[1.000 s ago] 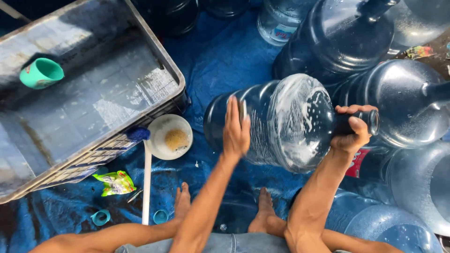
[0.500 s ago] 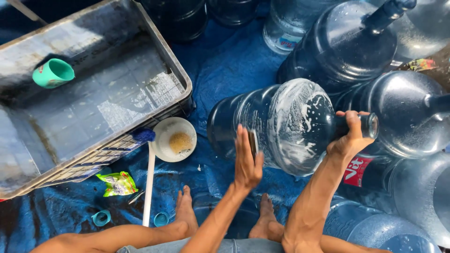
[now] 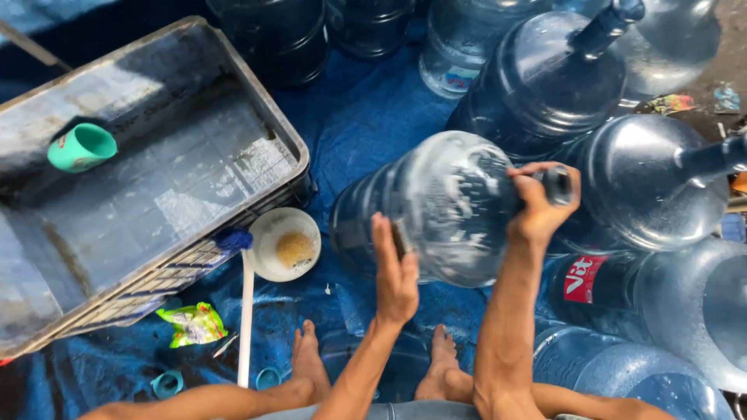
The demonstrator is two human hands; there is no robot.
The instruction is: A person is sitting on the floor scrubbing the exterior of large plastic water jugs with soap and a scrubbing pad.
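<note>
Two hands work one soapy jug [image 3: 436,210] mid-frame: right hand [image 3: 537,206] clasps its neck, left hand [image 3: 395,268] presses a scrubber against the bulky, likely slippery wall

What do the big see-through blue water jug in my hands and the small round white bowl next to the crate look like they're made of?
The large translucent blue water jug looks like rigid clear plastic: light passes through it, and suds streak its glossy wall. The small round white bowl looks like smooth plastic or ceramic; its plain matte-white rim leaves that open.
</note>
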